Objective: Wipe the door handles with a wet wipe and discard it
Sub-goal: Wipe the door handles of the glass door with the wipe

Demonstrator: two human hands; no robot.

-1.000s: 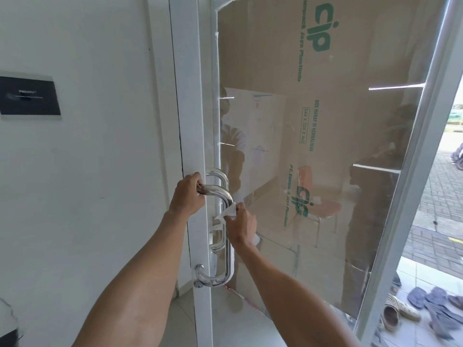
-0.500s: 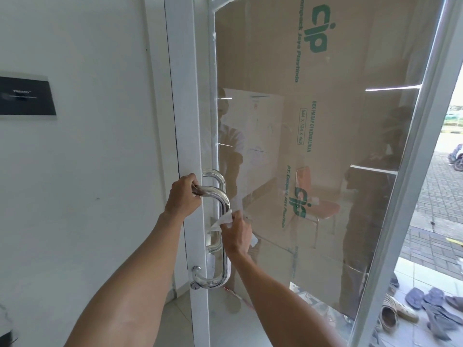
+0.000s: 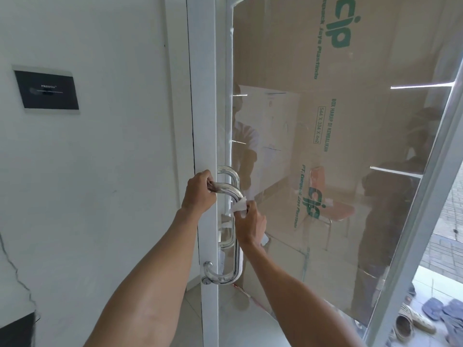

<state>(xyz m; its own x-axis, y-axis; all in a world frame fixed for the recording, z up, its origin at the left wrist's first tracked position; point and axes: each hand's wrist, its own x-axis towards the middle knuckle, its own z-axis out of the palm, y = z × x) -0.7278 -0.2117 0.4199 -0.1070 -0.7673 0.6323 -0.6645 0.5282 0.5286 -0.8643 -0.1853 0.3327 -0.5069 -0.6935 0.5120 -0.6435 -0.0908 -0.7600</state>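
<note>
While left hand (image 3: 199,194) grips door handle (image 3: 237,256), right hand (image 3: 250,226) clasps wet wipe (image 3: 238,207) against it — shoes (image 3: 413,321) outside.

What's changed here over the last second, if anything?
The right hand, pinching the wet wipe, slid a little down the door handle and has come back up to just under its upper bend. The left hand kept gripping the handle's top end; the glass door has not visibly swung.
</note>
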